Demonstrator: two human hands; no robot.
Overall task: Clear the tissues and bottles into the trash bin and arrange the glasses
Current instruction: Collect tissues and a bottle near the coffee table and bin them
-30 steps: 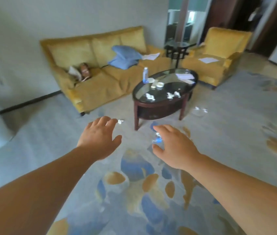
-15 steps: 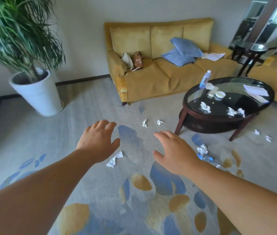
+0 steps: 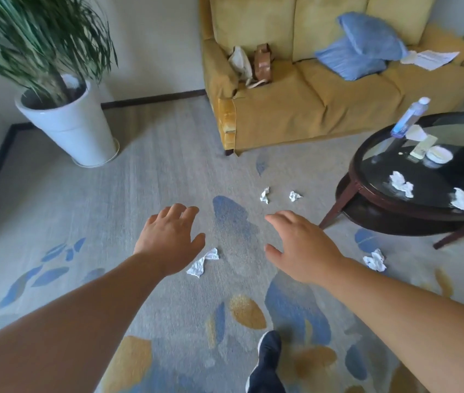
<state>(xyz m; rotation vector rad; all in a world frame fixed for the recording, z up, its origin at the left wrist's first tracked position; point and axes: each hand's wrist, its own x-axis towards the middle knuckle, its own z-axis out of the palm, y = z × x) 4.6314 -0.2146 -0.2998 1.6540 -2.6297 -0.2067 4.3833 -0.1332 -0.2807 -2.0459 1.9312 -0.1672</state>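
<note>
L hand (image 3: 170,239), R hand (image 3: 300,248): released, fingers loose, empty, mid-frame over carpet (image 3: 154,180). Crumpled tissue (image 3: 203,262) on carpet just beside L thumb. Two more tissues (image 3: 265,195) above centre; tissue wad (image 3: 375,260) at right. Bottle (image 3: 409,117) standing on glass table (image 3: 355,168), upper right, w/ table tissues (image 3: 401,182) near.

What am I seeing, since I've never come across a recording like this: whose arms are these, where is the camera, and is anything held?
There is no machine: a person wears a wide-angle camera on the head, looking forward and down, so both bare arms reach into view. The left hand and right hand are open and hold nothing. Crumpled tissues lie on the carpet; one tissue lies near the left hand. The glass coffee table at right carries a bottle and more tissues. A yellow sofa and a potted plant stand behind.
</note>
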